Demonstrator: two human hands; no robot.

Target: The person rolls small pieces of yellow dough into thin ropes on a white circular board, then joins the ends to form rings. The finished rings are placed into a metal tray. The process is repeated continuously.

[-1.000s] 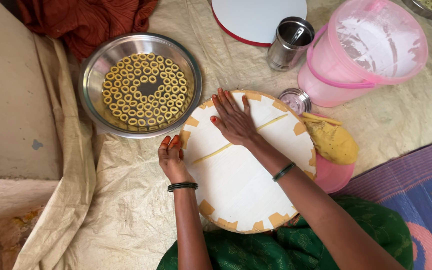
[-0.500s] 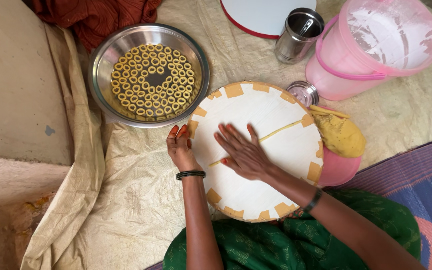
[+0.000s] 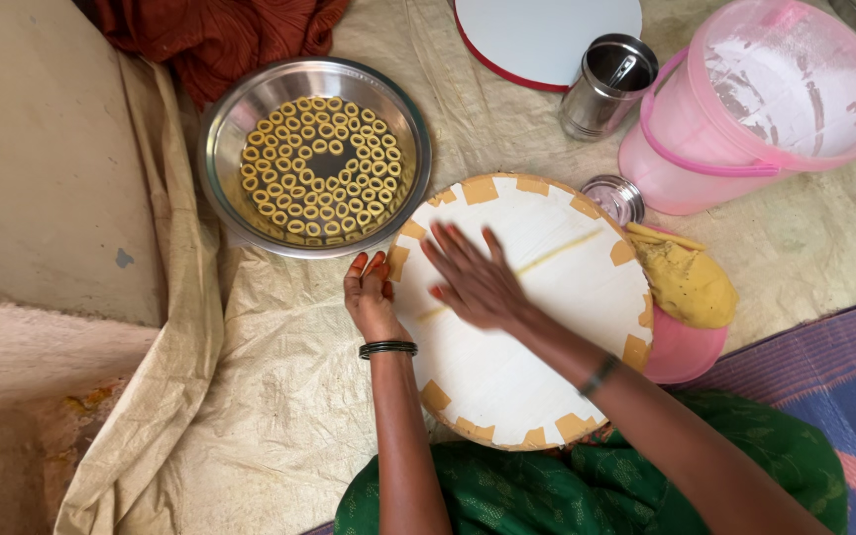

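Soft, even daylight; shadows are weak; the right hand point(image 3: 478, 282) is blurred at the fingers; mild glare on the steel bowl point(image 3: 240, 119) beyond them.

Floor covering: pale cloth sheet point(image 3: 279, 396) with items.
Carries steel tray point(image 3: 240, 119) of dough rings, round white board point(image 3: 547, 337), steel cup point(image 3: 601, 89), pink bucket point(image 3: 686, 159), white disc point(image 3: 547, 40), red cloth point(image 3: 220, 35); purple mat point(image 3: 834, 367) alongside.

Black bangles are worn on the left wrist point(image 3: 387, 349), another on the right wrist point(image 3: 598, 375); red-painted nails and green patterned clothing point(image 3: 547, 490) are seen at 6 o'clock.
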